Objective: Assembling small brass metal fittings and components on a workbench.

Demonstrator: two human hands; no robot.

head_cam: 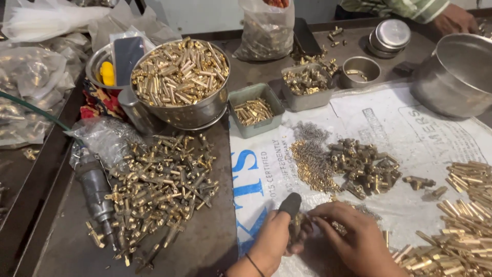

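Gripping a small brass fitting [296,225] at lower centre, the left hand [274,241] is closed around it; the right hand [359,241] pinches its end, fingers curled.

Our left hand [271,241] and right hand [353,241] meet on the printed sack [389,128]. Beyond them lies a heap of fittings [361,166]; rods [461,220] lie right, assembled pieces [159,190] left, the bowl of tubes [179,82] behind those.
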